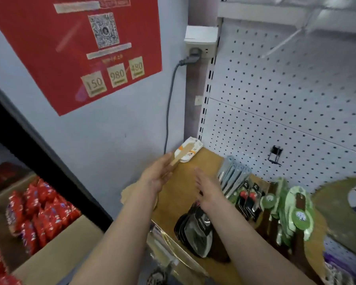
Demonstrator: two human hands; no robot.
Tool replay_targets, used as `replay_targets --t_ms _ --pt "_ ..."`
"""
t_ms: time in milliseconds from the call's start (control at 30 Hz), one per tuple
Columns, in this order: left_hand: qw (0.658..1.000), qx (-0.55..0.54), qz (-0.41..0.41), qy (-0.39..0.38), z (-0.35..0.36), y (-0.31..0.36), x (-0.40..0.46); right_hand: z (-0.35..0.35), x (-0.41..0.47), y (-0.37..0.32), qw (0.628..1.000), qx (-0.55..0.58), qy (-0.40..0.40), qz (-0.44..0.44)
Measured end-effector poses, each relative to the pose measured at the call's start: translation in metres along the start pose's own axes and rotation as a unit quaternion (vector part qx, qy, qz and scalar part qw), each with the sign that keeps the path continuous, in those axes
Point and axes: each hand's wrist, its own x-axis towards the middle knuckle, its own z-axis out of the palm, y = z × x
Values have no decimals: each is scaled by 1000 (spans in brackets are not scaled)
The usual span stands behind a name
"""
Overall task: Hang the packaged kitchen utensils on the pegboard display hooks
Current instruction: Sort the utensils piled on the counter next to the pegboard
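My left hand holds a packaged wooden spatula by its handle, the white-and-orange card end pointing up toward the shelf's left corner. My right hand hovers open, fingers straight, just right of it over the wooden shelf. The white pegboard rises behind the shelf; a long display hook juts out near its top and a small black clip sits low on it. More packaged utensils lie on the shelf: grey-blue packs, black packs, green-carded packs.
A red poster hangs on the wall at left. A white socket box with a grey cable sits beside the pegboard upright. A cardboard box of red snack bags stands lower left. A round gold-rimmed item lies at right.
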Motion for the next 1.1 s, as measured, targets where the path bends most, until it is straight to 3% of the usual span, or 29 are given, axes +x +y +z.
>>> replay_targets --t_ms 167,367,600,967,1100 --pt "996 47 -38 -72 -14 36 55 52 42 12 996 37 82 17" --pt "976 171 -24 -132 -16 48 102 91 86 36 986 83 134 45" --pt "959 205 -58 -188 -15 47 136 113 117 55 974 121 183 53" --pt "954 242 -54 -169 -21 44 149 134 151 70 963 76 256 41" --pt "953 234 -50 -184 -21 43 150 132 145 69 965 91 242 35"
